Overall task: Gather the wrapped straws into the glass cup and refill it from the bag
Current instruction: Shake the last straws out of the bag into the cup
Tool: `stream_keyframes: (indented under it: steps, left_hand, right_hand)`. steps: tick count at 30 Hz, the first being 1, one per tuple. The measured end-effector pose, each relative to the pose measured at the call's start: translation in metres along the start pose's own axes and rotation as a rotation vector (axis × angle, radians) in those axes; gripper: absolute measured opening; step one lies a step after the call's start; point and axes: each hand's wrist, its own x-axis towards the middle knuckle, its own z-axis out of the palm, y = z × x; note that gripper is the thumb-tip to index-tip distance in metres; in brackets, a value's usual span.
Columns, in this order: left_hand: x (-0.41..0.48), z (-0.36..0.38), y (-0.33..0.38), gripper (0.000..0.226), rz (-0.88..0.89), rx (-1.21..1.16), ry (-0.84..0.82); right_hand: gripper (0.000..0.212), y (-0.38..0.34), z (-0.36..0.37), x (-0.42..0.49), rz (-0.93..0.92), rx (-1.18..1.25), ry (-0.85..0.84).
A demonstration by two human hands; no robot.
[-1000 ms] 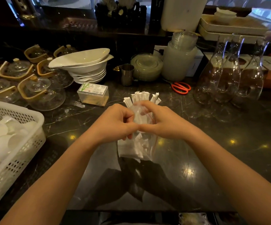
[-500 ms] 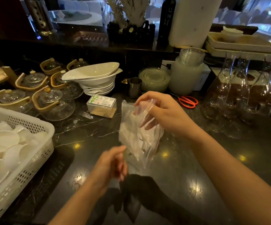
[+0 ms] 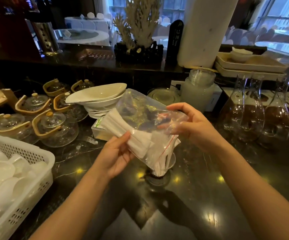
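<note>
Holding the bag (image 3: 145, 118) above the glass cup (image 3: 164, 163) — both hands closed on it.
Left hand (image 3: 117, 156) pinches its wrapped straws (image 3: 131, 135); right hand (image 3: 190, 125) grips its mouth — cup on the desk (image 3: 209, 196).

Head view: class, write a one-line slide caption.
Both hands hold a clear bag of wrapped straws over the glass cup on the dark counter.

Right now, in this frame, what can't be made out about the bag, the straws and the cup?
Head view only:
- Clear glass cup: mostly hidden by the clear plastic zip bag.
- White wrapped straws: count unreadable through crinkled plastic.
- Right hand: fingertips blurred behind the bag.
- Left hand: grip underside unseen.
</note>
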Motion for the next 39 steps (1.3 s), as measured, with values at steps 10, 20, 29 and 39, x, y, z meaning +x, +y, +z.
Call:
stream_keyframes:
  steps: [10, 20, 29, 39]
  left_hand:
    - [0.087, 0.015, 0.027, 0.045, 0.044, 0.608, -0.144]
    - [0.118, 0.031, 0.008, 0.044, 0.039, 0.852, -0.247]
    - [0.116, 0.039, 0.014, 0.058, 0.183, 1.067, -0.263]
    - [0.113, 0.037, 0.009, 0.029, 0.17, 1.1, -0.319]
  right_hand:
    - [0.059, 0.039, -0.058, 0.018, 0.283, 0.029, 0.117]
    - [0.042, 0.06, -0.063, 0.02, 0.213, -0.216, 0.203]
    - [0.04, 0.064, -0.051, 0.019, 0.059, -0.263, 0.33]
    - [0.037, 0.076, -0.041, 0.017, 0.013, -0.319, 0.352]
